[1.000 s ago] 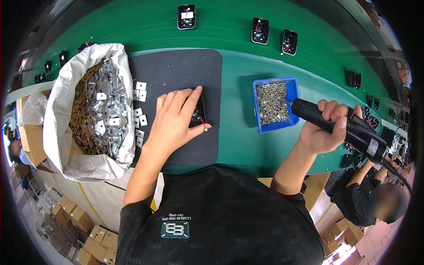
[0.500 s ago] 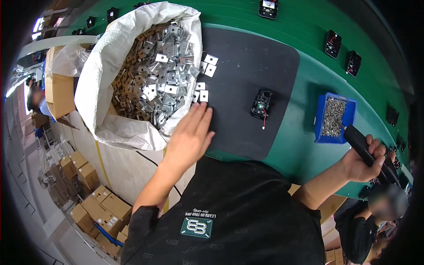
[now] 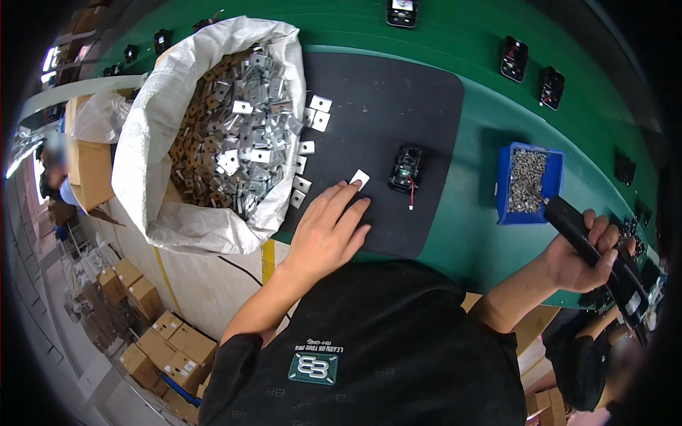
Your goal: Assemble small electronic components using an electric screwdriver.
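Quick count: 2 hands in play, left hand and right hand. 1 black power screwdriver. 1 blue bin of screws, too many to count. 1 white sack of metal plates, way too many to count. Loose plates on the 1 dark mat: approx. 7, incl. 1 white plate at the fingertips. 1 small black module on the mat; 3 more black units up the green counter, at least.

Shiny metal plates fill a coarse woven plastic sack (white, crinkled) beside a matt black mat.
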The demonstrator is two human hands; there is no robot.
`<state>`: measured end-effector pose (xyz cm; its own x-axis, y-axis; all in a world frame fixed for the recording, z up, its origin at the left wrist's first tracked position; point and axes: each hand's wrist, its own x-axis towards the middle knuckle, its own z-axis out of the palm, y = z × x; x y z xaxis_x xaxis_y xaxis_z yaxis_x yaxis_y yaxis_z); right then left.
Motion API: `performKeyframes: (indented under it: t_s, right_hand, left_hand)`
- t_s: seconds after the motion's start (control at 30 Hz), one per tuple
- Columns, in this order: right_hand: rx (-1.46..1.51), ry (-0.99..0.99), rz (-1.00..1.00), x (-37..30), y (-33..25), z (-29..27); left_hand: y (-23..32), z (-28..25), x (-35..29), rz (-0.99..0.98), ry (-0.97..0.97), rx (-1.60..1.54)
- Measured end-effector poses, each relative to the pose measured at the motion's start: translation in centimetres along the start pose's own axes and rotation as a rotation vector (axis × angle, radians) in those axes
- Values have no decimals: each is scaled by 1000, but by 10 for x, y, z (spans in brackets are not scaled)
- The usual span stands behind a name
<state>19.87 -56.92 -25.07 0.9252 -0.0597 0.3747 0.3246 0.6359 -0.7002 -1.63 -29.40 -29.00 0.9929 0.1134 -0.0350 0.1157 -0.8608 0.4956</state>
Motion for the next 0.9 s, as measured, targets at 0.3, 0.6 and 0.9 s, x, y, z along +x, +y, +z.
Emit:
performKeyframes:
  t_s: [0.3, 0.6, 0.9]
  right_hand:
    - [-94, 12, 1, -4, 0, -6]
    - [-118, 24, -51, -5, 9, 4]
    - [-112, 12, -32, -6, 4, 2]
  left_hand:
    - [-12, 8, 32, -191, 128, -178]
    - [-22, 3, 27, -5, 190, -28]
    - [4, -9, 67, -19, 256, -309]
